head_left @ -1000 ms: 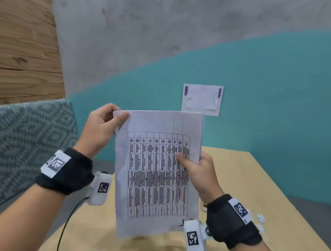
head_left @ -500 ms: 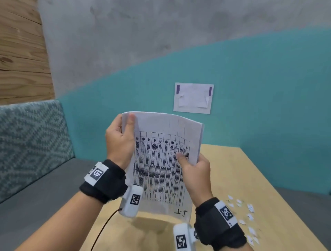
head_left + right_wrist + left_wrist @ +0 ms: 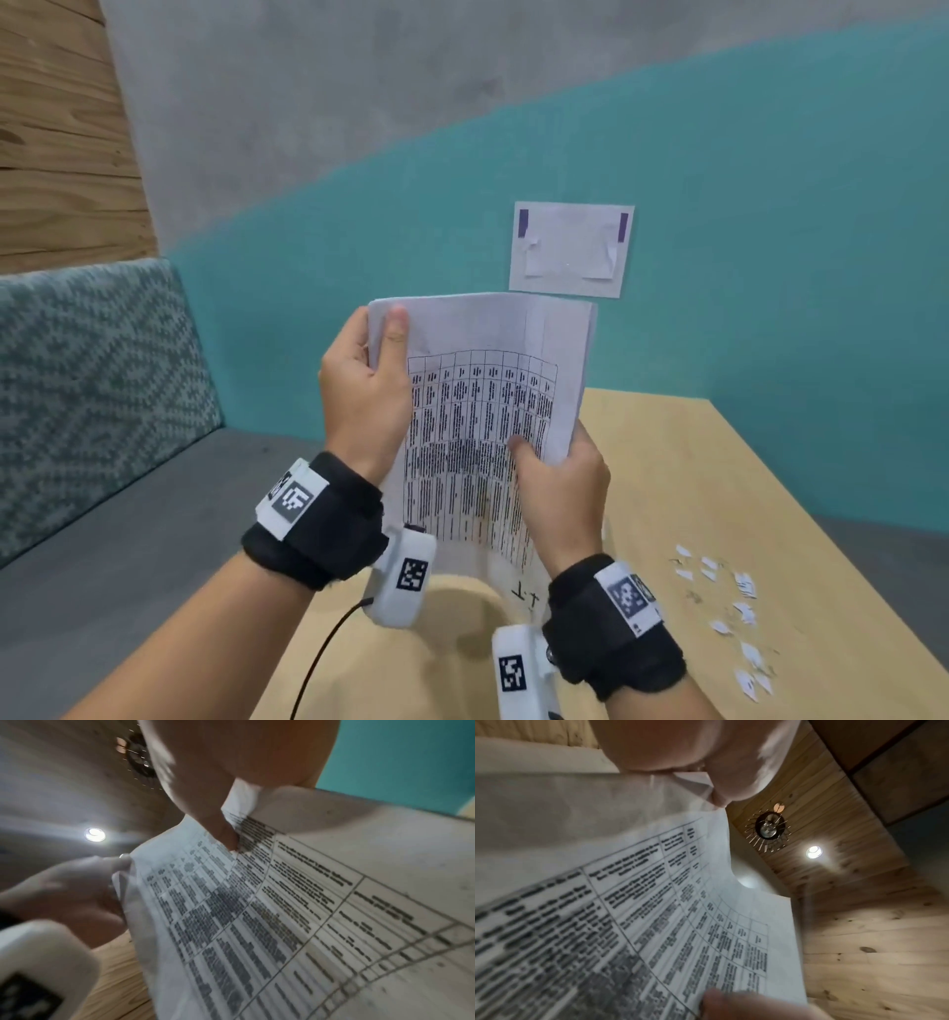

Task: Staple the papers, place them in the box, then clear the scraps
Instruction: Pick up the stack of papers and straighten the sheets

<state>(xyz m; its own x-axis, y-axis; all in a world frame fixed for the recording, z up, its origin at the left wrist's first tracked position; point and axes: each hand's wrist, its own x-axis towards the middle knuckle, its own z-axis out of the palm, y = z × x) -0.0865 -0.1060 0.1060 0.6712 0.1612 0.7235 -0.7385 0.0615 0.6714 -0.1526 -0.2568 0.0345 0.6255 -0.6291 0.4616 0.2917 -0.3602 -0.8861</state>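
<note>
A sheaf of white papers (image 3: 477,411) printed with a black table stands upright above the wooden table (image 3: 693,488), its lower edge close to the tabletop. My left hand (image 3: 367,390) grips the upper left corner, thumb on the front sheet. My right hand (image 3: 557,478) pinches the right edge lower down, thumb pressed on the print. The left wrist view shows the papers (image 3: 654,912) bowed under my thumb (image 3: 721,770). The right wrist view shows the papers (image 3: 282,912) with my thumb (image 3: 228,835) on the table print. Several small white paper scraps (image 3: 734,616) lie on the table at right. No stapler or box is in view.
A taped white sheet (image 3: 572,249) hangs on the teal wall behind the table. A patterned grey bench (image 3: 92,380) stands at left, beside the table's left edge. A black cable (image 3: 328,652) trails from my left wrist camera.
The left hand slid in closer along the top left corner and the papers came lower, toward the table. The view tilted down, showing more scraps at right.
</note>
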